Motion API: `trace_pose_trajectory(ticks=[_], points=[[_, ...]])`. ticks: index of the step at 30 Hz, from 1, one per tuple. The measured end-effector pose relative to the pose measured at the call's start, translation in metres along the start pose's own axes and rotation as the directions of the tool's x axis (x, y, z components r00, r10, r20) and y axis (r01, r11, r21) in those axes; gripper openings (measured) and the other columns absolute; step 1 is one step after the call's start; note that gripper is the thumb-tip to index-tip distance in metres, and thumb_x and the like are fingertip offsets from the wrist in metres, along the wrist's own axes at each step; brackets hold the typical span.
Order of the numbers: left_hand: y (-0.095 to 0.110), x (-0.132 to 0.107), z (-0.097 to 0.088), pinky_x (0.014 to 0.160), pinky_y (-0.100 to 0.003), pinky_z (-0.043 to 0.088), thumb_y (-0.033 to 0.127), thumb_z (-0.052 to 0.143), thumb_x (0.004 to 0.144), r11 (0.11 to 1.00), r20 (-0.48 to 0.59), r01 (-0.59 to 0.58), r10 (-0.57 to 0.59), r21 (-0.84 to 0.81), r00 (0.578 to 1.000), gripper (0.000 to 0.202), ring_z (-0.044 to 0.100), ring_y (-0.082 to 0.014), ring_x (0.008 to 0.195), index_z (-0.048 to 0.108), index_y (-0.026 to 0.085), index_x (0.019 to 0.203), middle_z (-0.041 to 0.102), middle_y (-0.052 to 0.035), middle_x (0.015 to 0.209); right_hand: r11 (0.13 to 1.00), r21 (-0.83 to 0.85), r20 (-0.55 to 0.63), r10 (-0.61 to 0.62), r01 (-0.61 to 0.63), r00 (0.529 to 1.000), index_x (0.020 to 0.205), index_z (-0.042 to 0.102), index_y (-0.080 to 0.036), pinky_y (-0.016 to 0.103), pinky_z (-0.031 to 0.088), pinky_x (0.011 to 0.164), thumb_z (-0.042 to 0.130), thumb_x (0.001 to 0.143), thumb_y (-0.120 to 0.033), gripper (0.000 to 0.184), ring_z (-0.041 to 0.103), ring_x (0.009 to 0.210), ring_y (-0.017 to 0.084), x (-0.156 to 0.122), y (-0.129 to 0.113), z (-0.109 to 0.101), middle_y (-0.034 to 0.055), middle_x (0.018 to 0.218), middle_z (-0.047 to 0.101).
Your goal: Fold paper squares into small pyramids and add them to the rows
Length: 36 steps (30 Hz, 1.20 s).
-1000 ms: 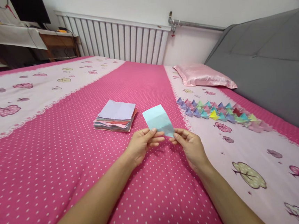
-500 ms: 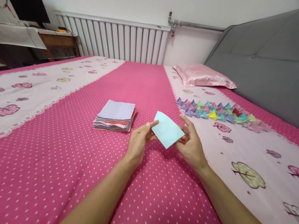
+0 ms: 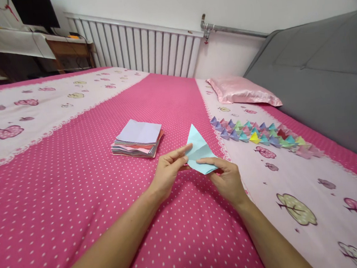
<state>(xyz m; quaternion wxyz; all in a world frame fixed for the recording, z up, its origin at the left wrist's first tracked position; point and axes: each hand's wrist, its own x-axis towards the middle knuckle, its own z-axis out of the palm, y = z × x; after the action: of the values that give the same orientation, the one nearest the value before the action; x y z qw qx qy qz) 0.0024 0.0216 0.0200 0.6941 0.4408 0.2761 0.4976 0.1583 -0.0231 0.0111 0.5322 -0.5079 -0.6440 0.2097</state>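
A light-blue sheet of paper (image 3: pixel 199 149) is held above the pink dotted bedspread, its top drawn to a point and its lower edge doubled over. My left hand (image 3: pixel 170 168) pinches the sheet's left edge between thumb and fingers. On the other side, my right hand (image 3: pixel 227 177) grips the lower right corner, with the index finger lying across the paper's face and the thumb underneath. To the left of my hands sits a stack of coloured paper squares (image 3: pixel 138 138), a pale lilac one on top.
Rows of small folded paper boats (image 3: pixel 264 137) in many colours stand to the right on the bedspread (image 3: pixel 92 191). Farther back lie a pink pillow (image 3: pixel 243 91) and a grey padded headboard (image 3: pixel 316 67). A white radiator (image 3: pixel 139 41) lines the wall.
The light-blue paper has gone from a flat, four-cornered shape to one with a raised point and a folded lower edge. My right index finger has come down onto it.
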Motion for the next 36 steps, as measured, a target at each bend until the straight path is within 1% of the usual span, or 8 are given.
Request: trace_pose_trajectory(ticks=[8, 13, 18, 22, 27, 30, 34, 36], points=[[0.001, 0.0, -0.001, 0.078, -0.025, 0.046, 0.019, 0.065, 0.07, 0.997, 0.009, 0.039, -0.039, 0.059, 0.999, 0.026, 0.062, -0.0121, 0.078, 0.07, 0.017, 0.096, 0.07, -0.0072, 0.096, 0.996, 0.087, 0.063, 0.027, -0.033, 0.998, 0.086, 0.071, -0.024, 0.031, 0.048, 0.072, 0.06, 0.076, -0.022, 0.014, 0.062, 0.08, 0.018, 0.003, -0.005, 0.001, 0.0025, 0.088, 0.067], [0.001, 0.0, -0.002, 0.08, -0.027, 0.046, 0.021, 0.064, 0.073, 0.996, 0.028, 0.045, -0.047, 0.071, 0.999, 0.027, 0.062, -0.0134, 0.082, 0.069, 0.018, 0.1, 0.069, -0.0079, 0.101, 0.989, 0.096, -0.05, 0.12, -0.115, 0.992, 0.078, 0.07, -0.02, 0.029, 0.046, 0.068, 0.061, 0.076, -0.033, 0.016, 0.061, 0.074, 0.016, 0.005, -0.007, 0.0, 0.003, 0.084, 0.066], [0.003, -0.002, 0.001, 0.075, -0.027, 0.047, 0.023, 0.071, 0.066, 0.993, 0.046, 0.043, -0.048, 0.109, 0.998, 0.037, 0.062, -0.013, 0.077, 0.067, 0.02, 0.103, 0.07, -0.0083, 0.098, 0.957, 0.165, -0.145, 0.263, -0.238, 0.954, 0.069, 0.066, -0.016, 0.026, 0.044, 0.057, 0.064, 0.072, -0.038, 0.022, 0.056, 0.056, 0.013, 0.005, -0.008, -0.001, 0.0008, 0.061, 0.063], [0.001, -0.002, 0.002, 0.071, -0.026, 0.047, 0.017, 0.078, 0.056, 0.994, 0.069, 0.045, -0.053, 0.103, 0.996, 0.048, 0.062, -0.0114, 0.07, 0.067, 0.02, 0.103, 0.071, -0.0059, 0.091, 0.933, 0.238, -0.172, 0.314, -0.269, 0.934, 0.065, 0.06, -0.015, 0.025, 0.043, 0.054, 0.068, 0.069, -0.038, 0.024, 0.054, 0.053, 0.012, 0.003, -0.009, 0.002, 0.0005, 0.059, 0.062], [-0.002, 0.001, 0.001, 0.066, -0.022, 0.047, 0.021, 0.074, 0.062, 0.99, 0.055, -0.002, -0.006, 0.142, 0.998, 0.04, 0.058, -0.0072, 0.062, 0.068, 0.02, 0.101, 0.072, -0.0044, 0.086, 0.894, 0.369, -0.194, 0.343, -0.256, 0.919, 0.068, 0.051, -0.018, 0.022, 0.043, 0.052, 0.073, 0.064, -0.032, 0.027, 0.058, 0.053, 0.011, 0.003, -0.01, 0.006, -0.0039, 0.058, 0.06], [-0.001, 0.0, 0.002, 0.06, -0.022, 0.047, 0.023, 0.073, 0.063, 0.992, 0.059, -0.01, 0.002, 0.126, 0.998, 0.059, 0.057, -0.0075, 0.059, 0.056, 0.019, 0.119, 0.07, -0.0023, 0.077, 0.882, 0.409, -0.236, 0.352, -0.236, 0.906, 0.074, 0.047, -0.019, 0.021, 0.044, 0.051, 0.075, 0.062, -0.029, 0.032, 0.061, 0.053, 0.012, 0.004, -0.01, 0.007, -0.0063, 0.06, 0.058], [0.0, 0.001, 0.002, 0.052, -0.019, 0.043, 0.024, 0.072, 0.065, 0.98, 0.02, -0.061, 0.058, 0.192, 0.998, 0.091, 0.053, -0.0069, 0.047, 0.021, 0.02, 0.14, 0.065, 0.0041, 0.057, 0.899, 0.394, -0.289, 0.319, -0.191, 0.902, 0.084, 0.049, -0.02, 0.021, 0.044, 0.051, 0.073, 0.064, -0.026, 0.032, 0.061, 0.054, 0.012, 0.004, -0.012, 0.007, -0.0046, 0.063, 0.061], [-0.001, 0.001, 0.001, 0.05, -0.019, 0.042, 0.025, 0.073, 0.064, 0.968, 0.005, -0.051, 0.052, 0.245, 0.999, 0.091, 0.054, -0.008, 0.046, 0.024, 0.018, 0.14, 0.065, 0.0025, 0.056, 0.913, 0.375, -0.328, 0.29, -0.158, 0.899, 0.088, 0.051, -0.019, 0.021, 0.045, 0.052, 0.072, 0.065, -0.025, 0.032, 0.061, 0.055, 0.011, 0.005, -0.013, 0.006, -0.0037, 0.063, 0.063]])
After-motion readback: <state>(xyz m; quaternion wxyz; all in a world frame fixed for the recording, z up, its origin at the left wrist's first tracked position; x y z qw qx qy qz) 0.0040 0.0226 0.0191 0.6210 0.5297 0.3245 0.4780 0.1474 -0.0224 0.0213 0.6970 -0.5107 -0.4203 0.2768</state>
